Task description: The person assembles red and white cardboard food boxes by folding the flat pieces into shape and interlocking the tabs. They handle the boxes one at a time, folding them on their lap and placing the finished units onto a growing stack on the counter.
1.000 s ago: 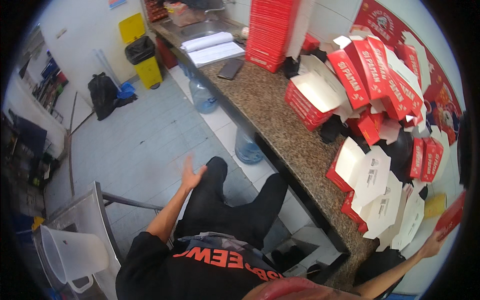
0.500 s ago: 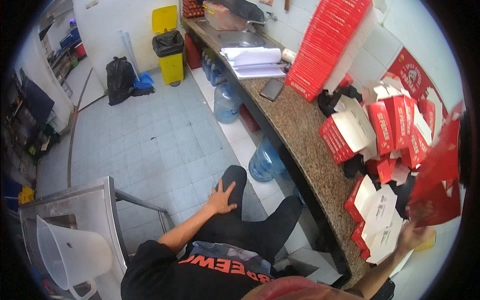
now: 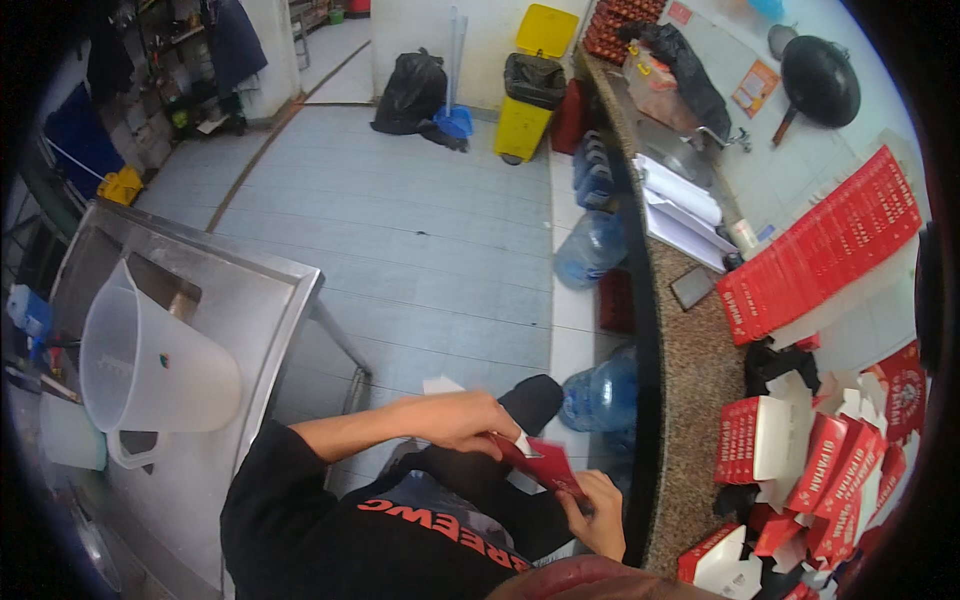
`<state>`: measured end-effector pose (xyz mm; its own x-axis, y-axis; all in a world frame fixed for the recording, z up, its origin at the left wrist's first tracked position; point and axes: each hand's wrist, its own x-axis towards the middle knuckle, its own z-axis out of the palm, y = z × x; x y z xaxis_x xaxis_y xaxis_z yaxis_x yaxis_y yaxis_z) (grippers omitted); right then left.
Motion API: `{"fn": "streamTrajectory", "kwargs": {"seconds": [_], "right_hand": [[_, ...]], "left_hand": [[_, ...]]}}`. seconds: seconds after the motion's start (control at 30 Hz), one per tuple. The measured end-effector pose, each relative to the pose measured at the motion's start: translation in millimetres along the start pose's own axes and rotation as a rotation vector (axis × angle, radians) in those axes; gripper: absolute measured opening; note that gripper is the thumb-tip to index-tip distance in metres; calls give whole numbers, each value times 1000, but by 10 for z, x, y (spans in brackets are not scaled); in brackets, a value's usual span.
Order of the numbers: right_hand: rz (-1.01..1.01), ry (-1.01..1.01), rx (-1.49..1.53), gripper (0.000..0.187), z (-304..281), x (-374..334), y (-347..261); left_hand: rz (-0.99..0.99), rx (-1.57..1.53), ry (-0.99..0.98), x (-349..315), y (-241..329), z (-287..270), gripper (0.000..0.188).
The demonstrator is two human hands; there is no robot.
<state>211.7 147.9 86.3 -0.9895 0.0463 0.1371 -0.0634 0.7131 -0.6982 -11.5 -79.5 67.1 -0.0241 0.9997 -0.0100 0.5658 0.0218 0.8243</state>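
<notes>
A red cardboard food box (image 3: 548, 464), white on its inner side, is held over my lap between both hands. My left hand (image 3: 462, 420) has its fingers closed on the box's left end, where a white flap shows. At the other end, my right hand (image 3: 600, 512) grips the box's right edge with thumb and fingers. Partly folded red and white boxes (image 3: 825, 470) lie heaped on the granite counter (image 3: 690, 385) to my right. Behind them a tall stack of flat red box blanks (image 3: 825, 245) leans at a slant.
A dark phone (image 3: 692, 288) and white papers (image 3: 680, 215) lie along the counter, before the sink (image 3: 672, 150). Blue water bottles (image 3: 592, 250) stand beneath it. On my left, a large plastic jug (image 3: 150, 360) sits on a steel table (image 3: 270, 290). A yellow bin (image 3: 522, 125) stands farther off.
My right hand has come from the counter to my lap with the red box. My left hand has left my knee and taken hold of it. The view has swung left.
</notes>
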Motion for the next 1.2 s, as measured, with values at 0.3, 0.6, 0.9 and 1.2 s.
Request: {"fn": "streamTrajectory", "kwargs": {"seconds": [0.3,0.6,0.9,1.2], "right_hand": [[230,148,250,4,266,-650,-56],[612,207,45,41,353,-1072,-48],[803,376,23,13,902,-1460,284],[461,278,-102,15,873,-1279,316]], "left_hand": [[-297,-924,-656,271,-502,841,22],[-328,-822,-622,924,-255,1457,19],[-438,-831,-770,965,-525,1600,24],[-5,-221,-481,881,-248,1548,15]]}}
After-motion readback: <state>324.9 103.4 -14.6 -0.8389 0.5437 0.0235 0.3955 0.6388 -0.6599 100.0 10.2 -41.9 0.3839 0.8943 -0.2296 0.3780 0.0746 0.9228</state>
